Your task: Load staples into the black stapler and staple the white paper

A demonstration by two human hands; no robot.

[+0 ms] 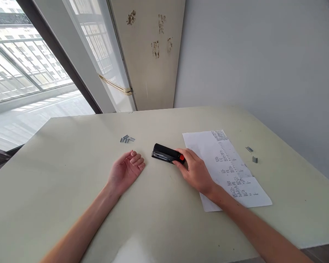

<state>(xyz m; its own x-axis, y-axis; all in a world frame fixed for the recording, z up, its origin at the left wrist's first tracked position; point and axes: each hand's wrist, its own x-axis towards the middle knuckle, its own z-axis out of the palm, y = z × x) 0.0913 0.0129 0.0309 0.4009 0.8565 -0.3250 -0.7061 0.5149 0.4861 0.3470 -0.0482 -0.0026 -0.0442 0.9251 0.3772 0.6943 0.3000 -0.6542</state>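
Probable black stapler (166,153) in right hand (196,171)

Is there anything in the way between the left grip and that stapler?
Nothing visible: only a short stretch of tabletop parts the left grip from the black stapler. The staple strips lie farther back, outside that gap. The right grip, though, holds the stapler near its red part.

Brown-marked cream panel (149,78) beside a grey wall (252,54), balcony railing (19,67) at far left
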